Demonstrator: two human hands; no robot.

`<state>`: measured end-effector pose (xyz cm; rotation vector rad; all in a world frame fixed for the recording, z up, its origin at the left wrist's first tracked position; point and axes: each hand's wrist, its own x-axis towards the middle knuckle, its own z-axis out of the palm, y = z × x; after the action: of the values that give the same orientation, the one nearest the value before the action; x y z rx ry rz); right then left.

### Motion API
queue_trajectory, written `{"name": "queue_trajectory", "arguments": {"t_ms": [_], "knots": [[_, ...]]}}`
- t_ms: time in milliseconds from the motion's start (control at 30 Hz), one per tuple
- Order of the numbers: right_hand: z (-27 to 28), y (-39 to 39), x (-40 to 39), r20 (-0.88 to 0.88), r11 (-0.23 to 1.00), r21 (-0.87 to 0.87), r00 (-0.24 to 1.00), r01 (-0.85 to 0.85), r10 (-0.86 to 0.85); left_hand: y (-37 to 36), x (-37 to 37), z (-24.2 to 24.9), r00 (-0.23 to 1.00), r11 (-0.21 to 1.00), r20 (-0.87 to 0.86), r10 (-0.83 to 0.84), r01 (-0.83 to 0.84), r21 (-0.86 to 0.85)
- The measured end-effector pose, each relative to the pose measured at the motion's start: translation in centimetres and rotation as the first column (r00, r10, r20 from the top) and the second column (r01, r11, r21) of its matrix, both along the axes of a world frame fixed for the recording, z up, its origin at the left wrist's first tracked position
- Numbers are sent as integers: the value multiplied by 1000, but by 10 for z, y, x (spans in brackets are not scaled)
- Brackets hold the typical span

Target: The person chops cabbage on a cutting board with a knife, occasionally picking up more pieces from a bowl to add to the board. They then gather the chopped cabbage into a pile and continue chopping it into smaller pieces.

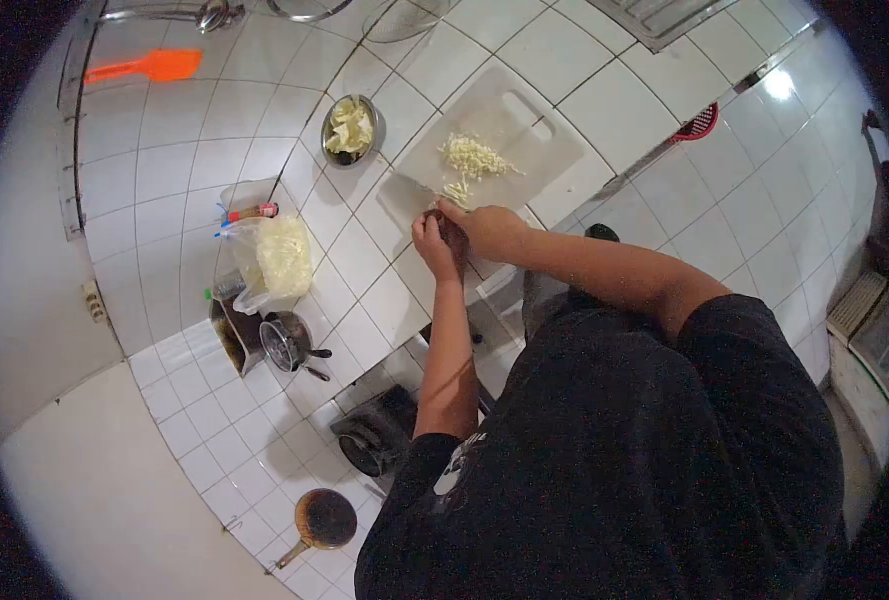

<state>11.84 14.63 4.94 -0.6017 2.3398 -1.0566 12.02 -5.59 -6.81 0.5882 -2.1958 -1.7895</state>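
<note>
Nearest the camera, a black shirt (615, 450), with both arms stretched toward the front edge of the tiled desk (375, 310). Left hand (435, 245) and right hand (498, 235) brought together low at the near end of the cutting board (555, 155), fingers of both mostly closed and bent inward, apparently for steadying and close control; impossible to tell what, if anything, is gripped between. Finely cut pale pieces (473, 157) heaped mid-board, a few more just beside the fingers, likely pushed away to leave working room. Board set near the front edge, probably for easy reach, handle slot at the end away from the hands. Metal bowl (377, 140) of pale leafy pieces (350, 125) just beside the board, toward the wall edge, seemingly within reach yet out of the way. Plastic bag (283, 262) with pale contents farther along, by the wall-side corner.
</note>
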Motion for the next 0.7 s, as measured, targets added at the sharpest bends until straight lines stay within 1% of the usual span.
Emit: {"name": "queue_trajectory", "arguments": {"t_ms": [33, 67, 100, 133, 200, 233, 300, 333, 367, 400, 433, 467, 500, 533, 567, 600, 633, 667, 700], "knots": [[1, -2, -3, 3, 1000, 7, 1000, -11, 11, 6, 4, 11, 1000, 1000, 3, 11, -11, 7], [2, -6, -7, 14, 999, 33, 1000, 5, -6, 12, 11, 22, 973, 882, -101, -208, 143, -449], [6, -10, -11, 22, 998, 60, 999, 24, -26, 19, 14, 33, 893, 549, -88, -441, 192, -813], [13, -11, -14, 20, 997, 74, 1000, 15, -17, 20, 13, 34, 897, 562, -95, -431, 185, -806], [27, -11, -17, 80, 991, 134, 997, -29, 18, 22, 11, 33, 909, 527, -170, -380, 61, -847], [34, -11, -17, 76, 987, 157, 997, -43, 32, 23, 11, 34, 914, 548, -183, -362, 50, -835], [46, -9, -14, 128, 987, 161, 991, 6, -27, 24, 12, 39, 893, 527, -198, -404, 51, -848], [37, -14, -14, 114, 980, 196, 993, -34, 11, 26, 12, 40, 906, 558, -223, -358, 16, -830], [17, -22, -12, 81, 983, 184, 997, -5, -10, 27, 14, 41, 969, 753, -124, -214, 83, -652], [-1, -27, -11, 47, 985, 170, 999, 11, -20, 27, 16, 41, 996, 907, 1, -91, 83, -412], [-14, -28, -11, 29, 975, 212, 998, -62, 57, 23, 16, 36, 1000, 927, -21, -13, 4, -375], [-24, -26, -10, 10, 985, 171, 1000, -15, 14, 17, 16, 28, 991, 800, -29, -127, 85, -594], [-24, -24, -11, -1, 992, 124, 999, 32, -32, 13, 19, 23, 972, 610, 13, -235, 158, -777], [-6, -22, -13, -11, 987, 161, 999, -28, 30, 15, 24, 37, 967, 624, -63, -247, 109, -774], [27, -21, -17, 88, 967, 247, 995, -58, 38, 14, 24, 46, 977, 656, -81, -195, 69, -752], [47, -21, -19, 181, 939, 333, 983, -84, 24, 12, 23, 50, 965, 693, 3, -263, 191, -695], [53, -21, -19, 170, 923, 367, 984, -119, 59, 10, 21, 56, 937, 719, 74, -340, 310, -622], [56, -19, -18, 155, 919, 382, 987, -98, 41, 8, 21, 61, 940, 679, 63, -335, 287, -676], [58, -19, -18, 143, 916, 394, 990, -73, 18, 5, 21, 59, 951, 710, 47, -306, 261, -654]]}}
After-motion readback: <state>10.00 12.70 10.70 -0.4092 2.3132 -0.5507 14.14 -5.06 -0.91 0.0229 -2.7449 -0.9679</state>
